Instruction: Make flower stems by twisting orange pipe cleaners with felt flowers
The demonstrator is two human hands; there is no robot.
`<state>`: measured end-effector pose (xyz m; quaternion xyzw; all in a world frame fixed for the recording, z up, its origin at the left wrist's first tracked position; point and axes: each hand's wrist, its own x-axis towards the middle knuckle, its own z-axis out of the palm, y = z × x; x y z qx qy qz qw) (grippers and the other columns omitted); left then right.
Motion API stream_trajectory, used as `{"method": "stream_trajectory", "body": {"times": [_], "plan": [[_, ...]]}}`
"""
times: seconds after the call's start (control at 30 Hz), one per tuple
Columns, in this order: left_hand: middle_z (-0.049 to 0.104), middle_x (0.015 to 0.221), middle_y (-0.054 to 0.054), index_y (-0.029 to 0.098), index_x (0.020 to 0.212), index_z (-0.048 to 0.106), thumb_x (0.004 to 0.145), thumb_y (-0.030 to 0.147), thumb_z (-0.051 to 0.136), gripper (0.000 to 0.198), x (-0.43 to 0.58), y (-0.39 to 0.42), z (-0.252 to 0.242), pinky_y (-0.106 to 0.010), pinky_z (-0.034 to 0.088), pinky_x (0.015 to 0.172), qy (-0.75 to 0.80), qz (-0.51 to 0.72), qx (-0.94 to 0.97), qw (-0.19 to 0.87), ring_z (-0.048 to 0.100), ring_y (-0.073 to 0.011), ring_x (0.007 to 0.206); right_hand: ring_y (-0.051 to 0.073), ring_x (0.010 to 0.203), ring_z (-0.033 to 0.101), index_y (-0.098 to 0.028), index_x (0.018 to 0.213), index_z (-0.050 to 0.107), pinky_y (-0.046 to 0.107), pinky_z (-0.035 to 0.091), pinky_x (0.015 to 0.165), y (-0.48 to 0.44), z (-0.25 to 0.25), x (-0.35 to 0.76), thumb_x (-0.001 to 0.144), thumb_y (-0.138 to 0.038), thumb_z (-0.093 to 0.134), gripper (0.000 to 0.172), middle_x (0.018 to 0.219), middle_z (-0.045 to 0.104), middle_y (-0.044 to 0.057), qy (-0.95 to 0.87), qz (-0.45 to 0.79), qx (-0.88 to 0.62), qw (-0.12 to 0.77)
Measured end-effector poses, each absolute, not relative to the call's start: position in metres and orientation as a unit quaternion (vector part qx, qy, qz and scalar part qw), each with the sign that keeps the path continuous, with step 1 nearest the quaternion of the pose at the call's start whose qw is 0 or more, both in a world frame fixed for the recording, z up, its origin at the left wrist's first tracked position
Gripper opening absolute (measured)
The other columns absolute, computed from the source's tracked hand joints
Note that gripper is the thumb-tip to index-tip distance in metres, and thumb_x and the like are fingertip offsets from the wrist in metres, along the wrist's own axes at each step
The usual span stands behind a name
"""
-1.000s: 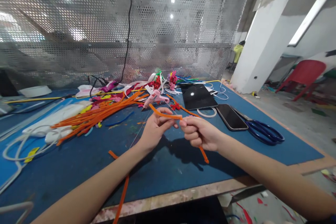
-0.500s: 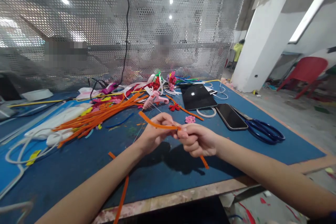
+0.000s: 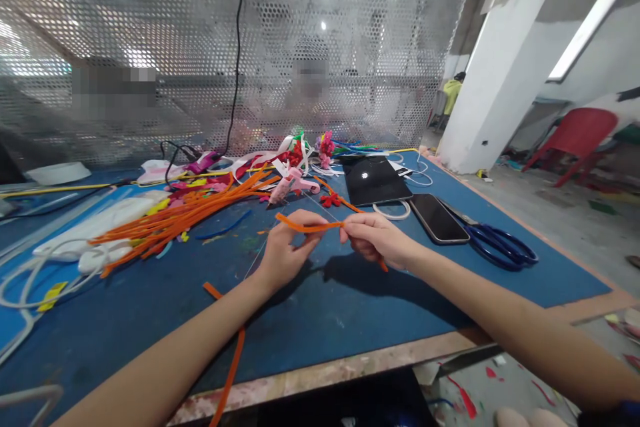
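An orange pipe cleaner [image 3: 305, 227] is stretched between my two hands above the blue mat. My left hand [image 3: 290, 250] pinches it, and its free end sticks out up and to the left. My right hand [image 3: 377, 238] has its fingers closed on the same strip, whose other end pokes out below the palm. A pink glue gun [image 3: 293, 185] lies just beyond my left hand, and a red flower piece [image 3: 331, 200] sits past the gap between the hands. Another orange strip [image 3: 235, 360] lies partly under my left forearm.
Orange pipe cleaners [image 3: 185, 219] are heaped at the left near a white power strip [image 3: 105, 223] with cables. A black tablet [image 3: 377, 180], a phone [image 3: 440, 218] and blue-handled scissors [image 3: 503, 245] lie at the right. Behind stands a perforated metal screen [image 3: 280, 53].
Both hands have moved slightly up and somewhat apart, with the strip now straighter between them. The right fist has turned, and the pink flower behind it is now hidden.
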<state>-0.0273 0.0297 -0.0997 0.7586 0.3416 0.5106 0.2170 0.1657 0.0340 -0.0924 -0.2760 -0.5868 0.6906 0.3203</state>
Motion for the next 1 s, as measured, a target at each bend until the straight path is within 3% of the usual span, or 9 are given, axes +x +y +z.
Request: {"method": "stream_trajectory", "body": {"times": [0.17,0.27,0.4,0.6,0.73,0.87,1.0], "plan": [[0.07,0.086,-0.005,0.029,0.088,0.07,0.077,0.023,0.06,0.016,-0.043,0.031,-0.091,-0.033,0.041,0.083,0.3,0.393,0.868,0.047,0.059,-0.0202,0.086,0.005,0.035,0.024,-0.014,0.071,0.056,0.018,0.018,0.035,0.032,-0.091,0.164,0.081,-0.031,0.045,0.022,0.042,0.03,-0.01,-0.678,0.567,-0.334,0.328],[0.071,0.091,-0.003,0.034,0.091,0.069,0.074,0.021,0.063,0.022,-0.046,0.029,-0.081,-0.036,0.037,0.088,0.311,0.326,0.892,0.043,0.06,-0.0214,0.09,0.005,0.039,0.028,-0.014,0.068,0.057,0.019,0.021,0.04,0.032,-0.09,0.164,0.081,-0.026,0.043,0.022,0.045,0.033,-0.008,-0.743,0.488,-0.334,0.314],[0.07,0.095,-0.005,0.031,0.094,0.069,0.078,0.018,0.057,0.024,-0.043,0.029,-0.075,-0.036,0.038,0.089,0.281,0.294,0.913,0.036,0.061,-0.0208,0.09,0.007,0.051,0.039,-0.014,0.067,0.058,0.02,0.027,0.05,0.028,-0.087,0.164,0.082,-0.021,0.041,0.024,0.054,0.044,-0.004,-0.824,0.37,-0.32,0.286],[0.069,0.089,-0.009,0.022,0.094,0.067,0.083,0.024,0.05,0.021,-0.037,0.03,-0.081,-0.03,0.045,0.076,0.27,0.263,0.926,0.004,0.06,-0.0189,0.081,0.01,0.05,0.043,-0.016,0.065,0.055,0.024,0.021,0.052,0.02,-0.088,0.165,0.082,-0.017,0.043,0.021,0.055,0.054,-0.001,-0.905,0.035,-0.332,0.263],[0.068,0.073,-0.004,0.021,0.079,0.067,0.083,0.022,0.051,0.016,-0.027,0.025,-0.08,-0.024,0.044,0.066,0.315,0.305,0.898,0.052,0.059,-0.0152,0.067,0.012,0.051,0.047,-0.016,0.067,0.056,0.027,0.016,0.05,0.025,-0.092,0.169,0.084,-0.017,0.042,0.021,0.057,0.059,0.003,-0.925,-0.085,-0.3,0.218],[0.06,0.058,0.002,0.019,0.068,0.06,0.076,0.025,0.061,0.01,-0.018,0.02,-0.08,-0.018,0.038,0.047,0.401,0.374,0.815,0.189,0.052,-0.0106,0.049,0.012,0.05,0.048,-0.015,0.069,0.057,0.027,0.013,0.05,0.031,-0.093,0.171,0.086,-0.019,0.041,0.024,0.058,0.061,0.005,-0.934,-0.129,-0.278,0.184],[0.058,0.054,0.003,0.018,0.062,0.055,0.069,0.023,0.066,0.013,-0.013,0.015,-0.081,-0.018,0.037,0.047,0.443,0.413,0.754,0.254,0.051,-0.0101,0.048,0.012,0.05,0.049,-0.014,0.071,0.058,0.028,0.012,0.05,0.033,-0.097,0.17,0.087,-0.02,0.04,0.025,0.059,0.062,0.005,-0.933,-0.133,-0.283,0.18]]}}
